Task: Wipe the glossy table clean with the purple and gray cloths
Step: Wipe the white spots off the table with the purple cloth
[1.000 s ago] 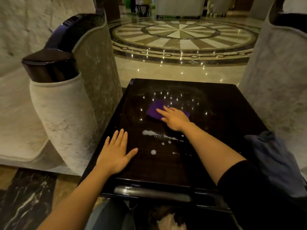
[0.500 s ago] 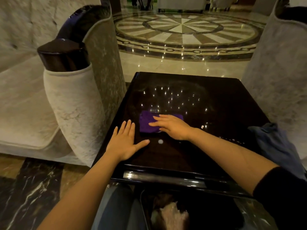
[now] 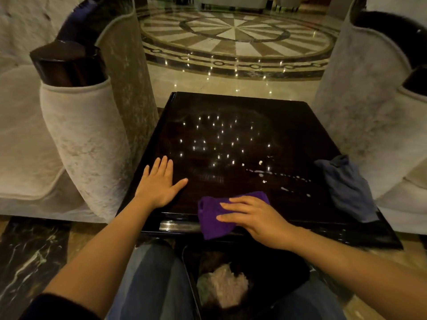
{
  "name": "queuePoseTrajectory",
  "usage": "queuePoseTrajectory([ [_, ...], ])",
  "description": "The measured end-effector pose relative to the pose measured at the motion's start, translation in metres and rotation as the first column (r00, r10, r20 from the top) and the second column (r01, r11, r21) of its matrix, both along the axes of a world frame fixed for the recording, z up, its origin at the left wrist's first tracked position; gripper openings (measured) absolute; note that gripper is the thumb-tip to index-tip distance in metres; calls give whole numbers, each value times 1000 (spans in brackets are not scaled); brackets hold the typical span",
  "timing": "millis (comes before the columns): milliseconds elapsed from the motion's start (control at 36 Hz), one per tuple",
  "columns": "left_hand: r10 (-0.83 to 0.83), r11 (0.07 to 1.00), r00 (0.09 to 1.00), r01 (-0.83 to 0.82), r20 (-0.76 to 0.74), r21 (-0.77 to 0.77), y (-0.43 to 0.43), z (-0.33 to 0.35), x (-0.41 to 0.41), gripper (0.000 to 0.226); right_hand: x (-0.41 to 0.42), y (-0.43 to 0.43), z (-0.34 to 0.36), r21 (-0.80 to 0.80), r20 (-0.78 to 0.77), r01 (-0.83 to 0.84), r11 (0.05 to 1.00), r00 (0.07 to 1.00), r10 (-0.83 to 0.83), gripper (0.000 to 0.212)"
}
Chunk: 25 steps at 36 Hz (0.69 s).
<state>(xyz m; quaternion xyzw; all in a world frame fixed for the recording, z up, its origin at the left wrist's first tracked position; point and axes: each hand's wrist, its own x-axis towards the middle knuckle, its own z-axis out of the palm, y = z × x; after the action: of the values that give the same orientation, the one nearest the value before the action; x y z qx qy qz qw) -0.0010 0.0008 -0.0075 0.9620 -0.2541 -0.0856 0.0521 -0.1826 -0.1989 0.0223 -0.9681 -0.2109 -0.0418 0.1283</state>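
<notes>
The glossy dark table (image 3: 288, 125) fills the middle of the view. My right hand (image 3: 256, 218) presses the purple cloth (image 3: 212, 218) flat at the table's near edge, and part of the cloth hangs over that edge. My left hand (image 3: 159, 183) lies flat with fingers spread on the near left of the tabletop, holding nothing. The gray cloth (image 3: 346, 188) lies crumpled at the table's right edge. A trail of white drops (image 3: 275, 175) runs across the near right of the surface.
Pale upholstered armchairs with dark wooden arm caps stand close on the left (image 3: 76, 135) and right (image 3: 374, 116) of the table. Below the near edge, between my knees, a dark bin (image 3: 221, 289) holds crumpled waste. Polished marble floor lies beyond.
My right hand has dragged the purple cloth from the table's middle toward me to the near edge, over where white streaks lay. My left hand has stayed planted flat.
</notes>
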Motion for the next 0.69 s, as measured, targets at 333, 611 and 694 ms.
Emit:
queuePoseTrajectory([
  [333,-7,1000,1000,7,16,1,0,-3,6,79,-47,-21,39,308,-3,234,922,970,-245,32],
  [611,-7,1000,1000,7,26,-3,0,-3,6,78,-15,-108,66,324,-139,835,446,508,-850,34],
  [694,-5,1000,1000,5,27,-1,0,-4,5,78,-2,-116,45,159,-174,913,375,400,-900,39],
])
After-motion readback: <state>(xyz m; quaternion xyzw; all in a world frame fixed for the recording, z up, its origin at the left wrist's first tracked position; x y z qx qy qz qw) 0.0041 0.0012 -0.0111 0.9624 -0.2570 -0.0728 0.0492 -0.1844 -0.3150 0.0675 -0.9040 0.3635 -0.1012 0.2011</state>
